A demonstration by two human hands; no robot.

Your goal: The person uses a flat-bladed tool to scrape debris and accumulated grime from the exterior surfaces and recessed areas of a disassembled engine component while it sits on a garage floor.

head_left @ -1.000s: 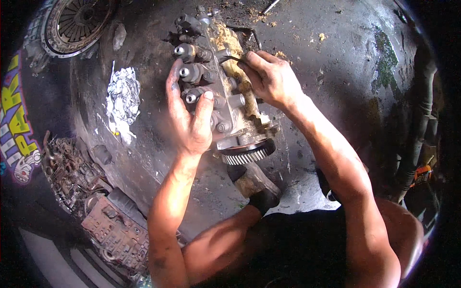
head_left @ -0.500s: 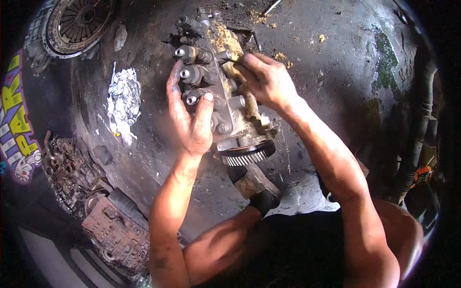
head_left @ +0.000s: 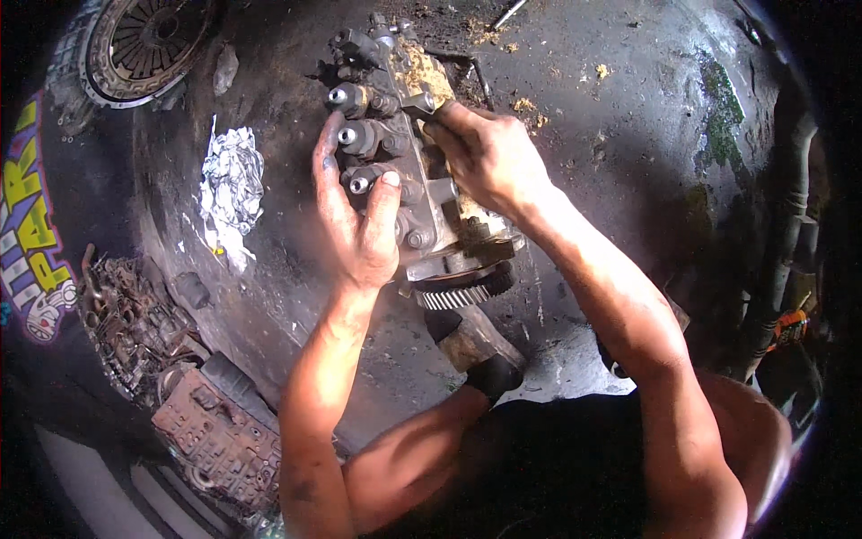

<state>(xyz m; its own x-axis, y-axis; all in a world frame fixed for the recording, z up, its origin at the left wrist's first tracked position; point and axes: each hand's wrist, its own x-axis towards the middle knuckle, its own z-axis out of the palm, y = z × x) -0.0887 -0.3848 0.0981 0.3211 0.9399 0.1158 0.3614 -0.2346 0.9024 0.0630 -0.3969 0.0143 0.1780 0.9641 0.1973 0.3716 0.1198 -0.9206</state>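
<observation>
Pump (head_left: pixel 418 157) looks heavy, best held at nine o'clock, where left grip (head_left: pixel 361 232) clasps; can't tell what right grip (head_left: pixel 496 160) holds.

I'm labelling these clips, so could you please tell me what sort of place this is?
Probably a mechanical repair workshop, judging by the gear-ended metal assembly, the clutch-like disc and the stained dark floor.
</observation>
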